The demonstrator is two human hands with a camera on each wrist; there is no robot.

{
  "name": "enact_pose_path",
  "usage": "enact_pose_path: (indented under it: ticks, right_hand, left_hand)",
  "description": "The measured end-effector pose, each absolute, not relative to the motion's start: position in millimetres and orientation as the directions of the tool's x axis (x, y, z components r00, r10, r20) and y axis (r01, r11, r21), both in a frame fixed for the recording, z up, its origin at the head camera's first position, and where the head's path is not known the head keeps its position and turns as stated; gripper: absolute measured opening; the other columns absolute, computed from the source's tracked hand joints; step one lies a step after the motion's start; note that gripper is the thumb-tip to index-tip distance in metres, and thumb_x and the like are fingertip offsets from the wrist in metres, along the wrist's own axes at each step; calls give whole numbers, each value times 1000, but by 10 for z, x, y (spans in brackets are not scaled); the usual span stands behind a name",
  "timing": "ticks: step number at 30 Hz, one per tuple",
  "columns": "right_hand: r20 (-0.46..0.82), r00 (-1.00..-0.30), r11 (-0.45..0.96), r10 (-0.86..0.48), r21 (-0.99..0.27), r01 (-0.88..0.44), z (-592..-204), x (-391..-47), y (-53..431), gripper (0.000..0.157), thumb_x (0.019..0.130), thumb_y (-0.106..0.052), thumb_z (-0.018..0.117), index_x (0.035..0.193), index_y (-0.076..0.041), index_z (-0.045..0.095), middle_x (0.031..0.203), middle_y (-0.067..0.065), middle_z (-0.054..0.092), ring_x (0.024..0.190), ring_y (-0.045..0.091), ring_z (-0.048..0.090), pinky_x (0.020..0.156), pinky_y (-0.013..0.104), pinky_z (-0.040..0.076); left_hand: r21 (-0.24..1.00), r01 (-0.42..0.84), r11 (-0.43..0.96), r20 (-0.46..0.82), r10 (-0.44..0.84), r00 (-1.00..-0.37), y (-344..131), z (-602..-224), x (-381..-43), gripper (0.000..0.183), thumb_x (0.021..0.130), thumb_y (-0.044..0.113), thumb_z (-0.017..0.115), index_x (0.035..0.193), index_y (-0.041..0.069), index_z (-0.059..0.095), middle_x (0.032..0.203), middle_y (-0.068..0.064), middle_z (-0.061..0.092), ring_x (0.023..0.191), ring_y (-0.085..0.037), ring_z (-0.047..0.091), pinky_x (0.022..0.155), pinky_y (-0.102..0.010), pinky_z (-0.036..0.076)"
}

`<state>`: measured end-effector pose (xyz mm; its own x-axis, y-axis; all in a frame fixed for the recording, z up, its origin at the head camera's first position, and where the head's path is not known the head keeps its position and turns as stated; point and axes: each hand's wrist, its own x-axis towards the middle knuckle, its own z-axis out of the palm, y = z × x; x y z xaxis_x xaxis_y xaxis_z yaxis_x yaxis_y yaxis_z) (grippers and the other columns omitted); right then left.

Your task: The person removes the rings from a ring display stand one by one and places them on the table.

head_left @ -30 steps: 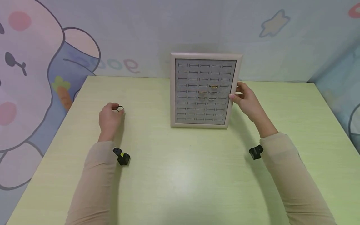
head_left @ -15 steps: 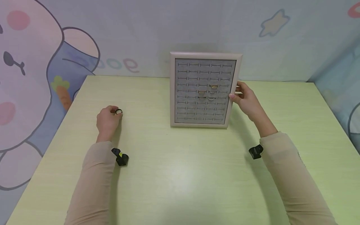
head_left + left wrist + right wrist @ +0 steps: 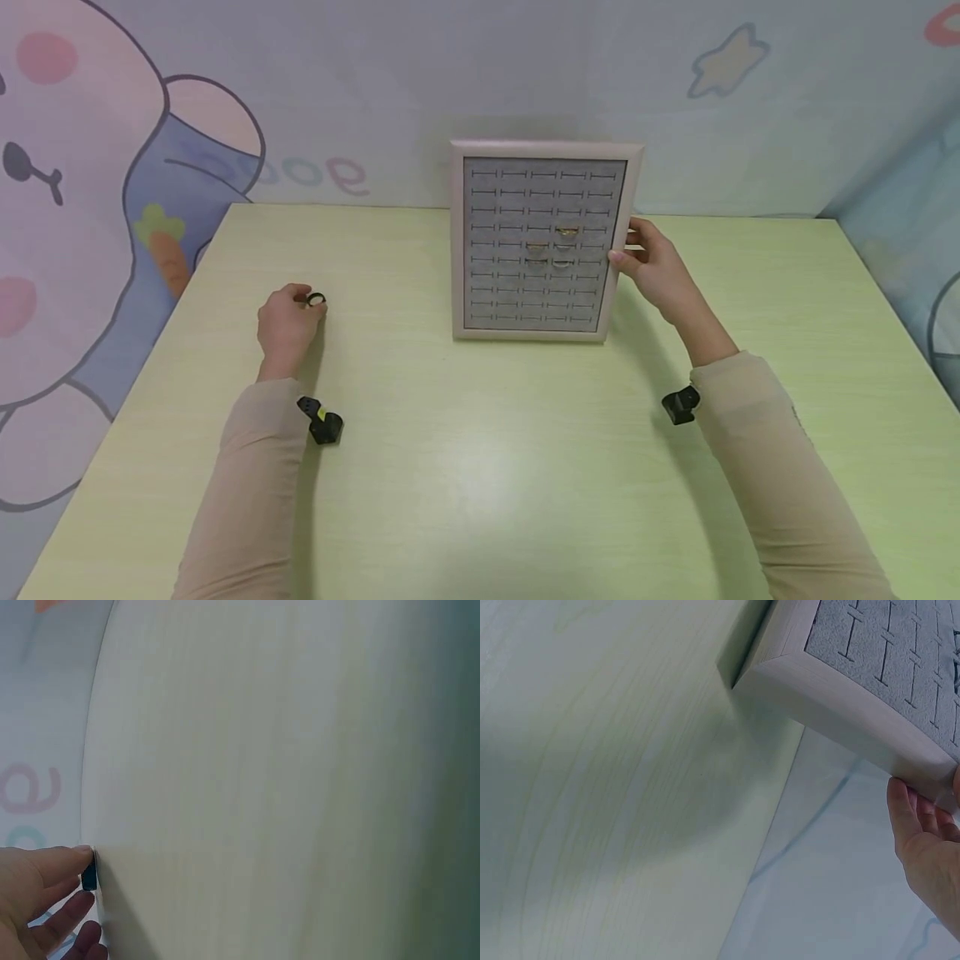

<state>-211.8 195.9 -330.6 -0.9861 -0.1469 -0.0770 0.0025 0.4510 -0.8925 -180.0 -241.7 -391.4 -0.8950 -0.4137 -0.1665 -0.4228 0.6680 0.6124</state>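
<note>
A dark ring [image 3: 317, 299] is pinched between the thumb and fingers of my left hand [image 3: 287, 327], over the left part of the table. In the left wrist view the ring [image 3: 89, 874] shows edge-on below one fingertip. My right hand [image 3: 658, 268] grips the right side of a framed ring display board [image 3: 480, 334], thumb on the front and fingers behind. The board stands upright, its grey padded face [image 3: 495, 292] lined with rows of slits. Several gold and silver-toned rings [image 3: 567, 232] sit in slits near its middle. In the right wrist view the frame's corner [image 3: 780, 671] meets the tabletop.
The pale wooden table [image 3: 480, 467] ends at a cartoon-printed wall cloth [image 3: 360, 100] behind the board. A small black camera [image 3: 324, 421] is worn at the left wrist and another black camera [image 3: 681, 405] at the right.
My left hand has drawn slightly back toward me and left with the ring, then stayed nearly still. My right hand and the board keep their places.
</note>
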Motion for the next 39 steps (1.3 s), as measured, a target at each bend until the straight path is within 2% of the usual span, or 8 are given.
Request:
enact_pose_path:
  ticks: [5,15,22,31,39]
  right_hand:
    - [-77,-985,453,-152,-892,0,-3310,-2128,1957,56,100,-12,46,151,-7,22,142,22,39,129,36,43,107,46,37]
    - [-78,-986,457,-151,-889,0,-3317,-2134,1966,57,100,-13,46,151,-6,21,142,23,39,130,37,43,107,47,37]
    - [-79,-986,465,-146,-885,2,-3304,-2128,1957,56,101,-14,46,151,-6,22,142,23,39,130,37,43,107,47,37]
    - [-77,-986,454,-146,-891,2,-3310,-2124,1963,54,100,-13,46,149,-5,24,141,22,39,128,35,44,106,46,38]
    - [-82,-986,453,-148,-891,6,-3317,-2134,1966,55,101,-14,45,150,-4,23,143,22,38,130,35,43,107,45,37]
  left_hand:
    - [655,-392,646,-146,-401,-904,-2377,-3873,-1798,47,96,18,54,140,3,45,140,-21,49,127,-40,45,102,-51,40]
    - [798,-170,579,43,-336,-941,-2033,-3626,-1871,42,94,12,59,134,2,51,132,-18,54,118,-36,49,95,-41,43]
    - [846,-43,531,134,-291,-947,-1749,-3444,-1888,39,93,9,60,130,2,53,128,-18,56,115,-35,52,97,-38,45]
    - [865,166,474,288,-198,-937,-1334,-3225,-1830,35,91,9,63,125,3,57,117,-16,60,105,-30,58,93,-37,50]
    - [833,275,481,348,-68,-935,-934,-3094,-1760,33,90,6,63,123,1,59,114,-16,61,102,-29,61,92,-36,52]
